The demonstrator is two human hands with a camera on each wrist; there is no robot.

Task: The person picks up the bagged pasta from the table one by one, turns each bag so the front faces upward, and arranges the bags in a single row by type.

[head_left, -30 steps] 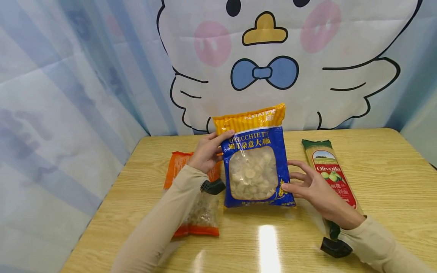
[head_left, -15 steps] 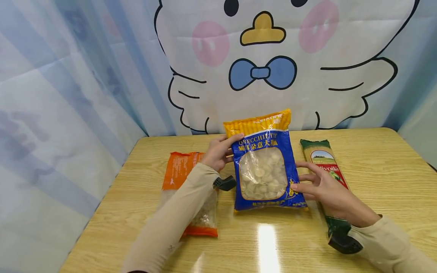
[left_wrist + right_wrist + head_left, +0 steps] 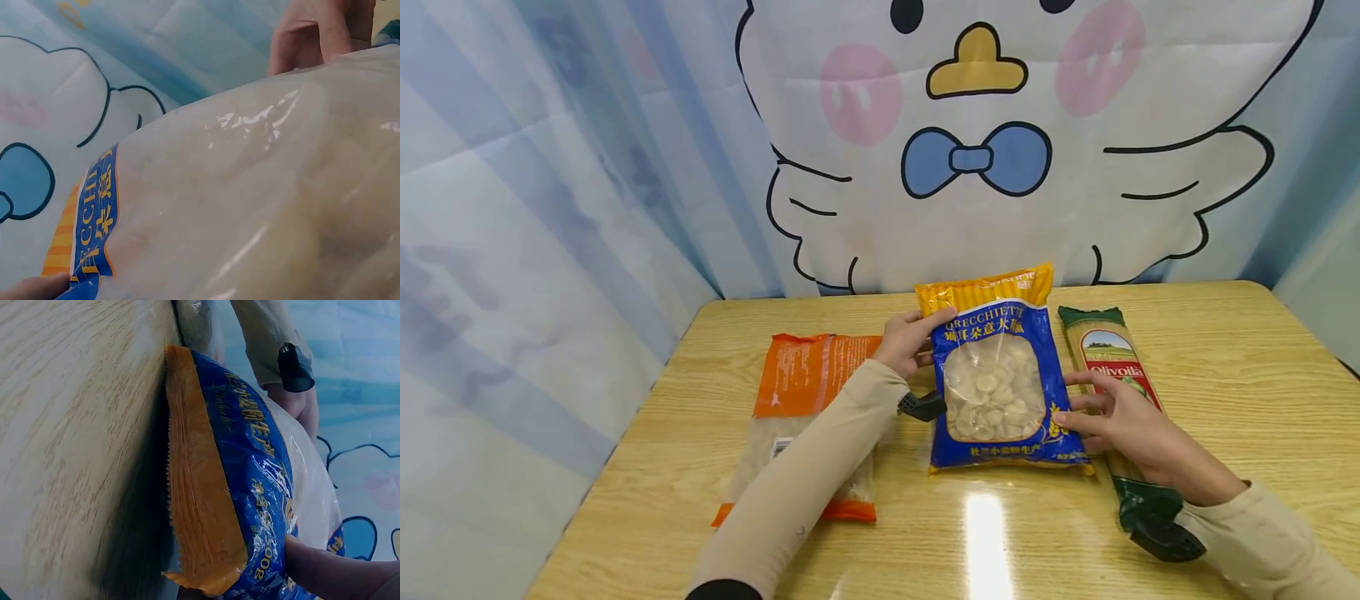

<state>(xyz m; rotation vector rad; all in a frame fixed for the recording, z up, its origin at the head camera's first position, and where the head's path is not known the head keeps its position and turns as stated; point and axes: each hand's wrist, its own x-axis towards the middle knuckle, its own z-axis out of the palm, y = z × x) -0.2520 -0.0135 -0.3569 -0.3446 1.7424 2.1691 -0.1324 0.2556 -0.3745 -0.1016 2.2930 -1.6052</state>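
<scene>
A blue and yellow bag of orecchiette pasta (image 3: 992, 392), with a clear window, is tilted up between both hands in the head view. My left hand (image 3: 910, 343) grips its upper left edge, thumb on the front and the other fingers partly hidden behind. On the lower right edge, my right hand (image 3: 1127, 429) pinches the bag, its thumb on the front. In the right wrist view the bag's crimped orange end (image 3: 203, 481) is close over the wooden tabletop; whether it touches is unclear.
An orange-topped clear bag (image 3: 805, 375) lies at the left, partly under the left forearm. A green-ended spaghetti pack (image 3: 1101, 333) lies at the right, partly behind the right hand. The wooden table (image 3: 917, 542) meets a printed curtain (image 3: 970, 233) at the back.
Both hands have carried the orecchiette bag to the right and lowered it toward the table. More of the orange-topped bag shows now. The spaghetti pack has stayed in place.
</scene>
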